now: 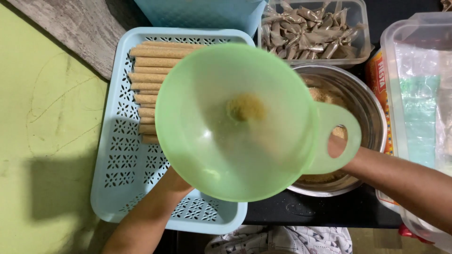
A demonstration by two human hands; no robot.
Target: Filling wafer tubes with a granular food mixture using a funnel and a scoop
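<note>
Held up close under the camera, a pale green plastic funnel (235, 122) fills the middle of the view, brown powder sitting in its throat. The right hand (336, 146) shows only as fingers through the hole of the funnel's loop handle, hooked around it. The left hand (175, 182) is tucked beneath the funnel's bowl, so whether it grips the spout or something under it cannot be told. Just beyond the left forearm lies a light blue perforated plastic tray (117, 160), where a row of tan filled tubes (150, 80) lies stacked side by side at its far end. Beneath the right hand sits a steel bowl (367, 108) holding more brown powder. Farther back, a clear tub (360, 33) is packed with small twisted packets of dark filling. Right of the bowl stands a larger clear lidded container (414, 94).
</note>
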